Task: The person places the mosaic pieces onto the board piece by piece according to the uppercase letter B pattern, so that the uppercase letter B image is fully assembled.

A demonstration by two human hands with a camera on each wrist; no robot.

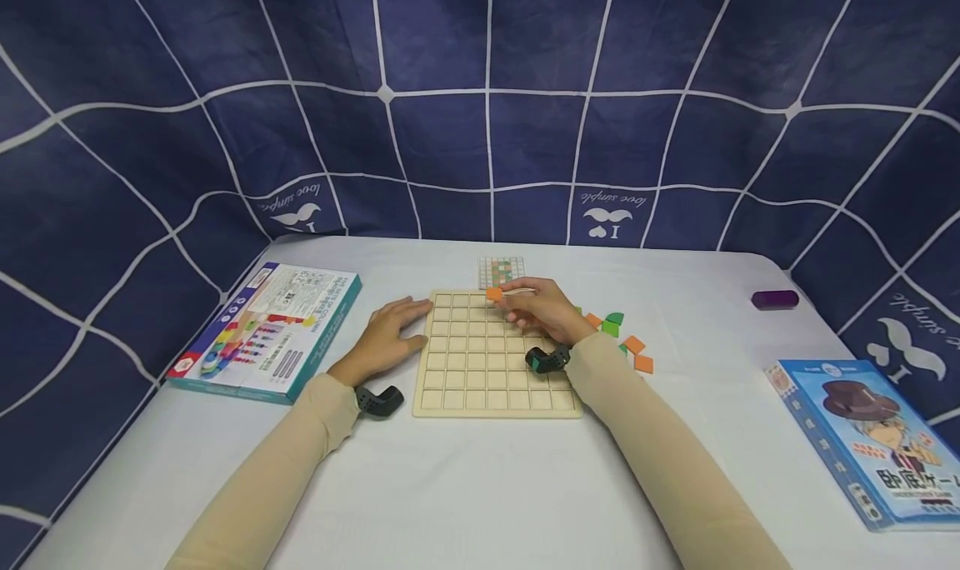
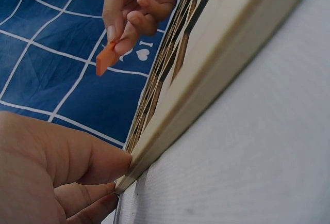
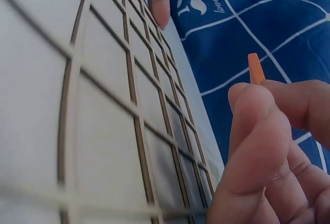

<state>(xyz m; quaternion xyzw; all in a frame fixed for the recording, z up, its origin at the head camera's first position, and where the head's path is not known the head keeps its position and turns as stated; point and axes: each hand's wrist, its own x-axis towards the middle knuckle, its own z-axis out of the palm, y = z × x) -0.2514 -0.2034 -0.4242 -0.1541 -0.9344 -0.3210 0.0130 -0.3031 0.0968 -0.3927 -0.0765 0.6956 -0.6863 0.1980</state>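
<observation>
A pale wooden grid board lies on the white table, its squares bare where they show. Thumb and fingertips of my left hand touch the board's left edge, the fingers fairly straight. Above the board's far edge, my right hand pinches an orange square tile between thumb and finger. From the left wrist view, the orange tile is held up over the grid; in the right wrist view only its thin edge pokes out past the fingertips. My right hand and forearm hide part of the board's right side.
Loose orange tiles and green pieces lie right of the board, partly behind my wrist. A patterned grid card lies beyond it. Boxes stand left and right; a purple cylinder lies far right.
</observation>
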